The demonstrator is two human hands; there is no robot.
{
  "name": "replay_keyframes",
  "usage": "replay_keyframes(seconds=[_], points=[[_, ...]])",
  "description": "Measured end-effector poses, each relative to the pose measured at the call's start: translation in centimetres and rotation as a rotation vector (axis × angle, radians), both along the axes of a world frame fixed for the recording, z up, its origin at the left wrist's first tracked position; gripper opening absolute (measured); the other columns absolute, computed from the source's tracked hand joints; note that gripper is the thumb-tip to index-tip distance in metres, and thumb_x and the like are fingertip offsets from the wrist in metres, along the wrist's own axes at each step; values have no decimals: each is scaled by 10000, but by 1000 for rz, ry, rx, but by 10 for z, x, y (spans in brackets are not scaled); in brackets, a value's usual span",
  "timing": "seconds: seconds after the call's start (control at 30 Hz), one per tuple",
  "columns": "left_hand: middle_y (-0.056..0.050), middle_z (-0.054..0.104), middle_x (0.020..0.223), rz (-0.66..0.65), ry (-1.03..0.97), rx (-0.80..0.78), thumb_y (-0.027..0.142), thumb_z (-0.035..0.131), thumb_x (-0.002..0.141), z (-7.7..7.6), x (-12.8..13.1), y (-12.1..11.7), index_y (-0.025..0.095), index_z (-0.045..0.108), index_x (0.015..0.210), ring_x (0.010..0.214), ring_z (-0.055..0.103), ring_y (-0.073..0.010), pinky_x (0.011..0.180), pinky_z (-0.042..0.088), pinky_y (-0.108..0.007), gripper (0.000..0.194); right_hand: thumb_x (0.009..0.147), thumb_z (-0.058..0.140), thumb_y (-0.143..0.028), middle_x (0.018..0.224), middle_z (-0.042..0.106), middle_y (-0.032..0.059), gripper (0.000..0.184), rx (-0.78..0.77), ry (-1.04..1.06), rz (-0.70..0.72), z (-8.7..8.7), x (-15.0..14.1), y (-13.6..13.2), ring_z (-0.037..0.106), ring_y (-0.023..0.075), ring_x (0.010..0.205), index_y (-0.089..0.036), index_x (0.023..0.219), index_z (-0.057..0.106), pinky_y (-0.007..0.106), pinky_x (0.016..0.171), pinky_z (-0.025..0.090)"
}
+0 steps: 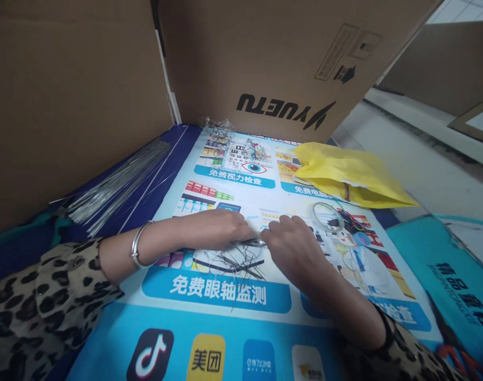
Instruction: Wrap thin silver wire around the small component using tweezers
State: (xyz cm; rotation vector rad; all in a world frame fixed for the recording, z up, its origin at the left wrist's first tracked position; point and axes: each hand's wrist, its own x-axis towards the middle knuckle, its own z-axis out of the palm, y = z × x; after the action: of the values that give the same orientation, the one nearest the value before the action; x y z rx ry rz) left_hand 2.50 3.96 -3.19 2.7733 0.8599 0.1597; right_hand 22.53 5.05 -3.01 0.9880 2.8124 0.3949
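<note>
My left hand (221,228) is closed, knuckles up, around what look like small metal pliers (254,242). Their shiny end sticks out toward my right hand (291,246). The fingers of that hand are pinched together at the tip of the tool; whatever lies between them is too small or hidden to make out. Under and in front of both hands, a loose heap of short cut wires (241,260) is scattered over the printed poster sheet (178,330).
Long straight wires (118,193) lie bundled at the left. A wire coil (328,217) sits right of my hands, near a yellow bag (352,172). Tangled wire pieces (255,151) lie farther back. Cardboard walls (241,63) rise behind and left; a teal bag (456,286) is at right.
</note>
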Motion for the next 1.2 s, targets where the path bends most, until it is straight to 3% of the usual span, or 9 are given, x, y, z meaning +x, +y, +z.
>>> replay_keyframes(seconds=[0.33, 0.6, 0.93, 1.2], points=[[-67, 638, 866, -43, 30, 73, 71, 404, 861, 3, 0, -1, 157, 561, 885, 815, 552, -168, 699, 399, -261, 181, 806, 496, -116, 720, 617, 55, 183, 7, 6, 8, 0, 0, 0, 477, 210, 710, -196, 727, 641, 326, 614, 190], [-17, 602, 825, 5, -16, -33, 30, 432, 792, 3, -5, 4, 190, 543, 854, 718, 502, -140, 601, 335, -242, 205, 795, 503, -110, 726, 614, 59, 170, 16, 12, 1, -1, 0, 0, 473, 202, 711, -192, 738, 640, 324, 623, 193], [-34, 631, 898, 44, 21, -77, 65, 446, 814, 7, -6, 2, 190, 539, 977, 740, 539, -142, 570, 315, -233, 226, 781, 475, -107, 754, 603, 51, 161, 33, 25, 4, -2, 12, 11, 456, 203, 754, -196, 750, 606, 321, 644, 196], [-4, 616, 807, 60, -7, -81, 93, 452, 805, 4, -7, 2, 192, 540, 847, 650, 497, -120, 543, 280, -231, 139, 790, 448, -113, 783, 618, 50, 197, -29, 35, -83, -2, 3, 2, 476, 206, 768, -205, 785, 623, 323, 655, 207]])
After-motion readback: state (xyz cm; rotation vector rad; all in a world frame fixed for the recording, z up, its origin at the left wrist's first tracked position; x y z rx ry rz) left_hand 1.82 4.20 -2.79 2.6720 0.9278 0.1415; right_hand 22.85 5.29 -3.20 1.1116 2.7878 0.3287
